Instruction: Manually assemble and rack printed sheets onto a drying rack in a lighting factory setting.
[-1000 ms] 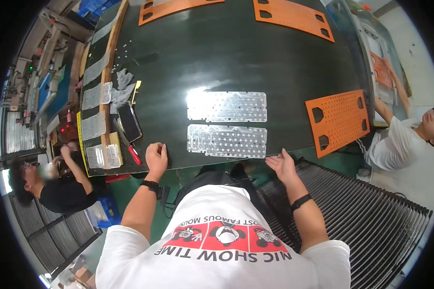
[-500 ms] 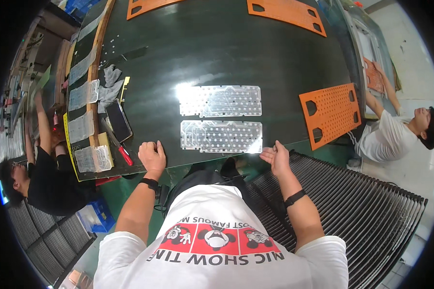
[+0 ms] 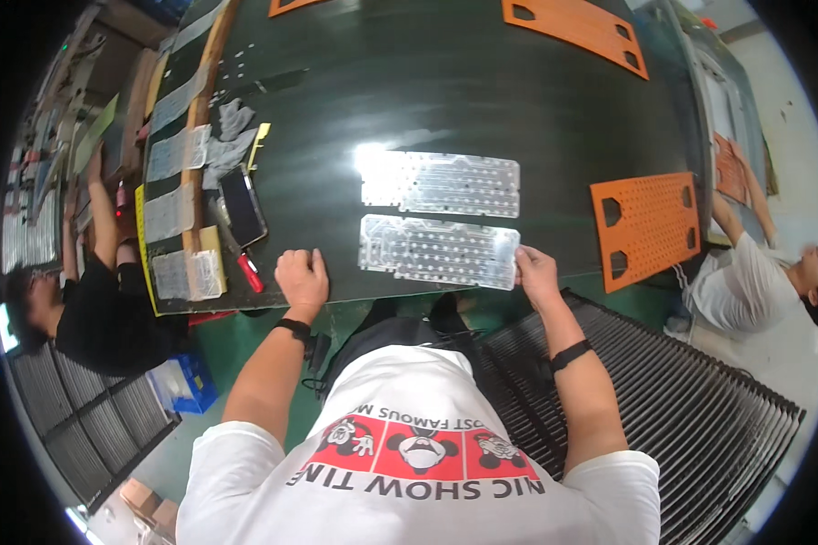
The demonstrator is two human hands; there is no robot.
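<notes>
Two thin, clear plastic sheets with rows of dots and fine printed lines, like keyboard membranes, lie one behind the other on the dark table. My right hand (image 3: 536, 274) pinches the lower right edge of the near membrane sheet (image 3: 438, 252), thumb and fingers closed on it. Just behind it, the far membrane sheet (image 3: 441, 183) lies flat and untouched, its left end washed out by glare. My left hand (image 3: 302, 278) rests at the table's front edge, left of the near sheet and apart from it, fingers curled with nothing visible in them.
At the left lie a phone (image 3: 243, 207), a red-handled tool (image 3: 250, 272), a grey cloth (image 3: 230, 154) and several clear sheets along a wooden strip (image 3: 200, 109). Orange perforated boards (image 3: 647, 227) lie right and far. A black slatted rack (image 3: 645, 391) stands below right. People work on both sides.
My right hand has closed on the near membrane sheet's right edge; its fingers were extended beside that corner before. The sheet's right end now sits slightly askew. The whole view has shifted a little.
</notes>
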